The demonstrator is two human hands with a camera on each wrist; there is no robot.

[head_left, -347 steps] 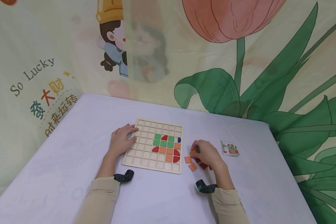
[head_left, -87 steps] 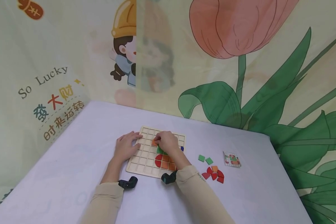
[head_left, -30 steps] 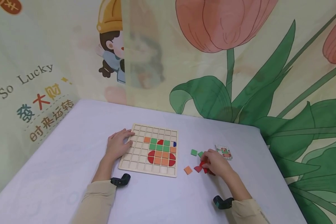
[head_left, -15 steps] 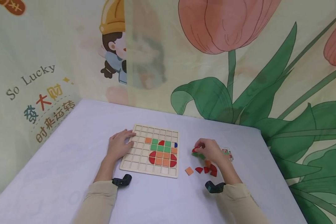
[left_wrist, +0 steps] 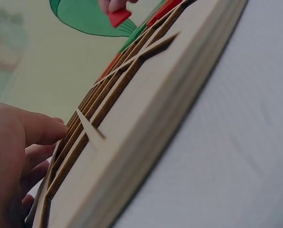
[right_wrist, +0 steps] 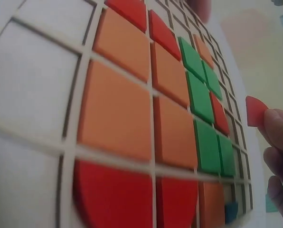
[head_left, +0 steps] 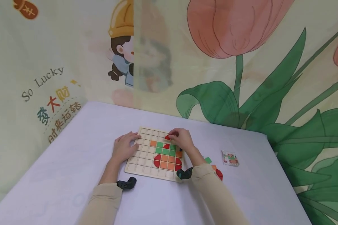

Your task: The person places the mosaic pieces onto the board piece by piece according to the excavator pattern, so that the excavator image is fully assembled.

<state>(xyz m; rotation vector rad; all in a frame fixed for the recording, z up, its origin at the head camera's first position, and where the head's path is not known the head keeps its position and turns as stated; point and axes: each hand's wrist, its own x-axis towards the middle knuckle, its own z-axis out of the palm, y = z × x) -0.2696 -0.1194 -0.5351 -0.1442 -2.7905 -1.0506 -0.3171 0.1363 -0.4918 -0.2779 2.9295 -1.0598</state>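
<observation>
A wooden grid board (head_left: 142, 161) lies on the table, partly filled with green, orange and red tiles (head_left: 165, 152). My left hand (head_left: 124, 147) rests flat on the board's left edge, fingers straight (left_wrist: 34, 130). My right hand (head_left: 180, 139) hovers over the board's upper right cells and pinches a small red tile (head_left: 167, 137) (right_wrist: 255, 111) (left_wrist: 119, 17) between its fingertips, just above the filled rows (right_wrist: 198, 95).
Loose green (head_left: 208, 160), orange and red (head_left: 219, 174) tiles lie on the table right of the board, partly hidden by my right forearm. A small pattern card (head_left: 230, 158) sits further right. A flower-printed backdrop stands behind the table's far edge.
My right hand picked a red tile from the loose pile and carried it left, over the board's upper right. The left hand stayed on the board's edge.
</observation>
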